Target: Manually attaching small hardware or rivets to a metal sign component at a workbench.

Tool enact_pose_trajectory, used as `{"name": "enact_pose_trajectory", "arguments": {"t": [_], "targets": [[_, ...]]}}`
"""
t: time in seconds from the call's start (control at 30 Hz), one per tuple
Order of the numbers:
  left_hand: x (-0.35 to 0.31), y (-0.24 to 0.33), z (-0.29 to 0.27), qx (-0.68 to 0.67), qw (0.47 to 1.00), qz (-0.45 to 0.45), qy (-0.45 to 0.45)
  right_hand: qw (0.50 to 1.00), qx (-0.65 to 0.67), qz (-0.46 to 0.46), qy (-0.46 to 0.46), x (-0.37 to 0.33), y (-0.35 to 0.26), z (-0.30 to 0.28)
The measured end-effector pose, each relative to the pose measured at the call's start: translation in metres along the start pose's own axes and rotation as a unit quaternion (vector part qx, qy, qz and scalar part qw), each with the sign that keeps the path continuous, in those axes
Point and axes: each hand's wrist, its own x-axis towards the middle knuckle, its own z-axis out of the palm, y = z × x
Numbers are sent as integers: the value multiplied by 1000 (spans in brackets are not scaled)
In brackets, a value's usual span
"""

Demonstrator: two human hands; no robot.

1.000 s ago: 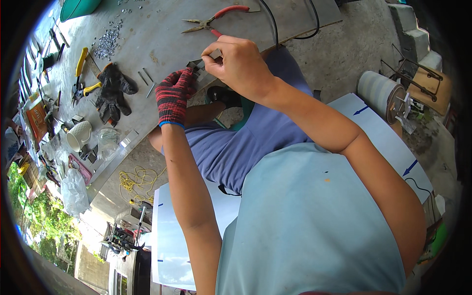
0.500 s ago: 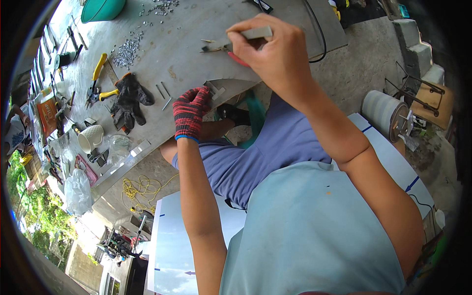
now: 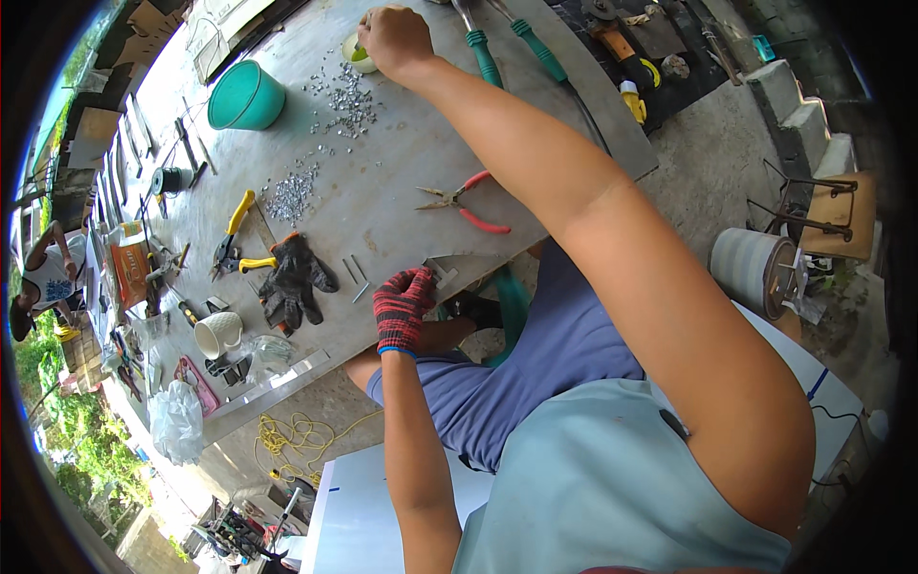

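My left hand [image 3: 403,308], in a red-and-black knit glove, pinches a small bent metal piece [image 3: 443,276] at the table's front edge. My bare right hand [image 3: 395,43] reaches to the far side of the table. Its fingers are closed over a small pale yellow-green container [image 3: 360,54]; what they hold is hidden. Pliers with red handles [image 3: 475,206] lie spread on the metal table [image 3: 382,153], below my right forearm. Thin metal strips [image 3: 357,277] lie just beyond the gloved hand.
Small metal bits [image 3: 295,191] lie in piles near a green bucket [image 3: 247,96]. Left of my gloved hand are a dark glove [image 3: 295,282], yellow-handled snips [image 3: 239,230], a white cup [image 3: 218,333] and a plastic bag [image 3: 177,421]. Green-handled tools [image 3: 485,57] and an angle grinder [image 3: 622,53] sit far right.
My right hand has moved far and left, from above the pliers to the yellow-green container. The flat grey stick-like tool it held no longer shows. My left hand keeps its pinch; the view has shifted.
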Motion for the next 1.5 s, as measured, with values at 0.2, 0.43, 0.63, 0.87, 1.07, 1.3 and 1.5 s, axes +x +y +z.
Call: {"name": "enact_pose_trajectory", "arguments": {"t": [0.2,0.43,0.63,0.87,1.07,1.3,1.5], "targets": [[1,-2,-1,-10,1000,-2,1,991,-94,29,-88,12,12,-15],[6,-10,-1,-6,1000,-3,10,966,-233,14,114,-7,129,-124],[9,-13,-2,23,1000,15,3,969,-217,91,-70,-41,192,-132],[4,-6,-2,9,1000,16,-1,986,-167,15,10,-65,152,-159],[4,-7,-3,23,999,25,-4,968,105,110,-199,-174,38,-271],[4,-5,-2,29,999,24,-7,850,129,251,-446,-299,-32,-315],[3,-3,0,-7,1000,19,-2,875,76,176,-445,-331,-29,-305]]}}
